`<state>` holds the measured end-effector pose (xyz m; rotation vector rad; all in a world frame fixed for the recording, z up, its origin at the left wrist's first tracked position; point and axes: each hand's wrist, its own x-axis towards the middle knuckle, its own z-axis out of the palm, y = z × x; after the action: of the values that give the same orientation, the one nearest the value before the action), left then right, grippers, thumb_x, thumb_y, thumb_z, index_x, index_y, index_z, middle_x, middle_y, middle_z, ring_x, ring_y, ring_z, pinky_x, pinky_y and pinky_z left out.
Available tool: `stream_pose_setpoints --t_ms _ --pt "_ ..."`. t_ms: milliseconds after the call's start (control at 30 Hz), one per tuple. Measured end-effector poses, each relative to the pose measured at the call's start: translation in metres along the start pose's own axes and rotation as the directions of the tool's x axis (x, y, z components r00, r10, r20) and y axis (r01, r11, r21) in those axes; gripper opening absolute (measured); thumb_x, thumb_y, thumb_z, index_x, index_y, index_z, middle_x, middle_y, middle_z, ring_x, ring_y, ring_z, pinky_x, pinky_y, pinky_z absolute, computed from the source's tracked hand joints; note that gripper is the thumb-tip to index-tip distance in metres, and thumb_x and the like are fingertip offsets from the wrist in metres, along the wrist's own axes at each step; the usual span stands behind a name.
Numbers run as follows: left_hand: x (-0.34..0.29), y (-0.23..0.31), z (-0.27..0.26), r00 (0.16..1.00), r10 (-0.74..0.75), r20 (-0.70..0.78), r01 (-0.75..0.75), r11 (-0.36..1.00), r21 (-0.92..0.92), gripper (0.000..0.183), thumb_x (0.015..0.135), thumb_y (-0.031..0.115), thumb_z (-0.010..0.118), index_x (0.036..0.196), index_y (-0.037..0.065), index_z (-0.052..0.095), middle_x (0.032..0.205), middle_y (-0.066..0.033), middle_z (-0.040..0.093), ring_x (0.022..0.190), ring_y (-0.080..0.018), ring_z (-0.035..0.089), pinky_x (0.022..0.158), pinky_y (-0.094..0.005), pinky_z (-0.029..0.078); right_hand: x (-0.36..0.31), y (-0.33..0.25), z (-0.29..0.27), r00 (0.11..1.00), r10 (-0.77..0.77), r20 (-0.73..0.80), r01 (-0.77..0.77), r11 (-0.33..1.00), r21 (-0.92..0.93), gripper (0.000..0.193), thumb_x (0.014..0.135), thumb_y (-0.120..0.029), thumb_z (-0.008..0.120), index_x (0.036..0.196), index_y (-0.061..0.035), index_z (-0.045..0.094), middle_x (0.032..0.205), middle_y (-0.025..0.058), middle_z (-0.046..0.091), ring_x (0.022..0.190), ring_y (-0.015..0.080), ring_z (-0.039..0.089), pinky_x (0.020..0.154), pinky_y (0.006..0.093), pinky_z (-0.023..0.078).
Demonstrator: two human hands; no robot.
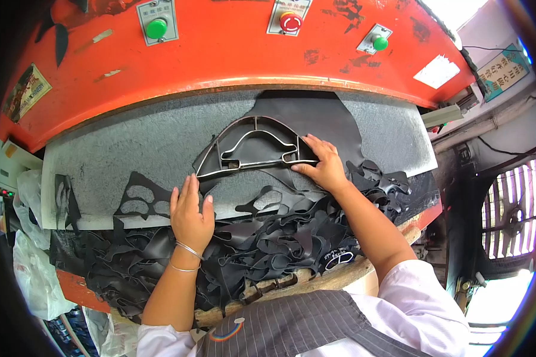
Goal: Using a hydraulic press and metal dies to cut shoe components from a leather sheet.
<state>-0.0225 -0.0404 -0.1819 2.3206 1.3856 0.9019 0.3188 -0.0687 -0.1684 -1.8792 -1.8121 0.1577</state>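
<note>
A bow-shaped metal cutting die (256,123) lies on a sheet of black leather (309,113), over a grey cutting board (131,131). The die has an arched outer blade and a second curved blade inside it. My right hand (326,165) grips its right end, thumb at the near edge and fingers at the far side. At its left corner, my left hand (192,217) rests with fingers stretched out and thumb apart, fingertips touching or just beside the metal. A leather offcut with cut-out holes (142,193) lies left of that hand.
A heap of black leather scraps (268,241) fills the board's near edge. Beyond the board stands a red press beam (220,53) with a green button (156,28), a red stop button (290,22) and another green button (379,43). Plastic bags (36,273) hang at left.
</note>
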Motion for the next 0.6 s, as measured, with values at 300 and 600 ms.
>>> stream_pose_setpoints --t_ms 300,600 --pt "0.004 0.0 0.006 0.998 0.037 -0.047 -0.033 0.996 0.082 0.058 0.088 0.013 0.057 0.14 -0.006 0.041 0.13 -0.0218 0.058 0.122 -0.0313 0.056 0.111 -0.0475 0.031 0.006 0.0 0.001 0.999 -0.033 -0.018 0.033 0.999 0.019 0.074 0.07 -0.045 0.08 0.129 -0.0069 0.057 0.131 0.0219 0.056 0.124 0.0331 0.052 0.107 0.0455 0.032" --pt "0.006 0.009 0.006 0.999 0.048 -0.01 -0.046 0.995 0.091 0.06 0.088 0.015 0.058 0.141 -0.006 0.038 0.13 -0.0217 0.058 0.124 -0.0318 0.054 0.111 -0.0474 0.03 -0.001 0.007 -0.011 0.998 -0.057 -0.019 0.056 0.998 -0.033 0.081 0.073 -0.045 0.078 0.135 -0.0038 0.048 0.131 0.022 0.055 0.126 0.0326 0.05 0.109 0.0494 0.031"
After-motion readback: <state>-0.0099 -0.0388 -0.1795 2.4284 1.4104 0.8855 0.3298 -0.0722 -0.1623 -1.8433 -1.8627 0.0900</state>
